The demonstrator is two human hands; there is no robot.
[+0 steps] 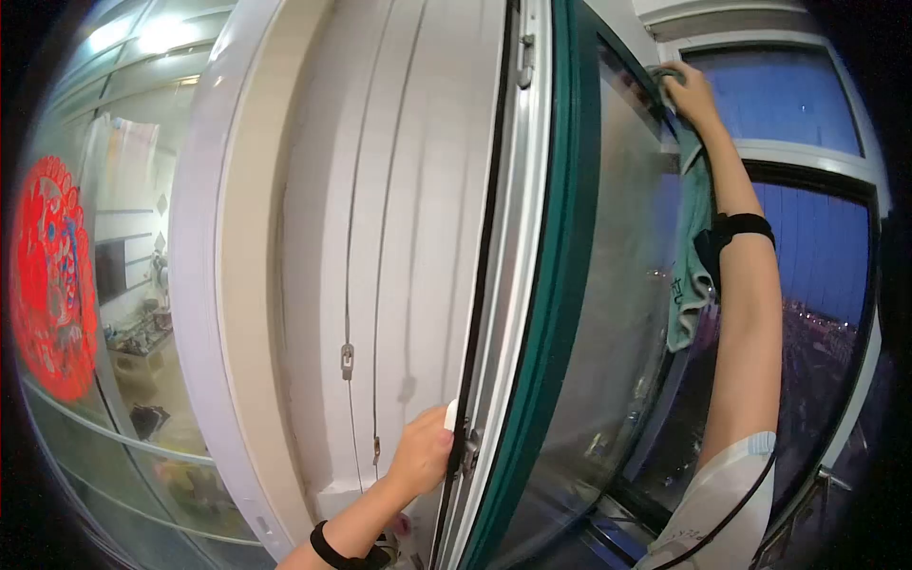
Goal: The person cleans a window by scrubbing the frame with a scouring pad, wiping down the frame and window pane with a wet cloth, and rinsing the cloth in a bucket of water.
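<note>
My left hand is closed around the white window handle on the near edge of an opened window sash with a dark green frame. Up at the sash's far upper corner, my right hand grips a green towel and presses part of it to the frame. The rest of the towel hangs down along the outer side of the glass. My fingers partly hide the bunched upper end of the towel.
Thin cords with a metal buckle hang by the white wall on the left. Farther left is a glass partition with a red paper decoration. Fixed window panes stand right, with a dusky city beyond. A metal latch sits on the sash edge.
</note>
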